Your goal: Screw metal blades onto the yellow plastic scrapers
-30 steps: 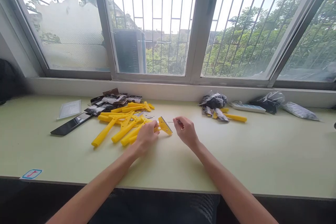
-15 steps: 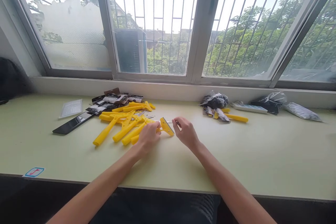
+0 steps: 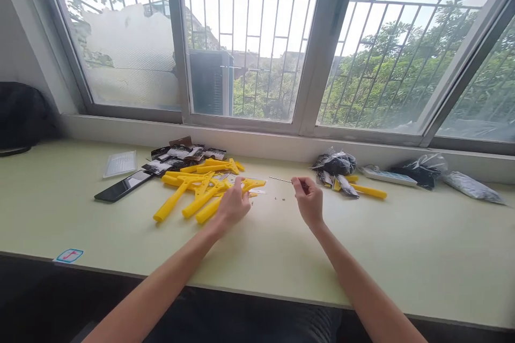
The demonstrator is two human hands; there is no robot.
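My left hand (image 3: 233, 203) is closed around a yellow scraper (image 3: 255, 184), its head sticking out to the right past the fingers. The grip itself is mostly hidden by the hand. To the right, my right hand (image 3: 309, 201) is closed on a screwdriver (image 3: 279, 179). Its thin metal shaft points left toward the scraper head, with a gap between them, and its handle is hidden in the fingers. A few tiny screws (image 3: 284, 199) lie on the table between the hands. More yellow scrapers (image 3: 173, 201) are heaped just left of my left hand.
Behind the heap lie black-and-white packets (image 3: 189, 153), a dark flat phone-like slab (image 3: 123, 186) and a clear plastic case (image 3: 120, 164). At the back right are a plastic bag of black items (image 3: 335, 162), another yellow handle (image 3: 370, 192) and a white device (image 3: 389, 176). Windows (image 3: 249, 86) stand behind the table.
My right hand has drawn the screwdriver rightward, away from the scraper. The scraper's head has turned in my left hand and now lies flatter. Screws on the table have come into sight.
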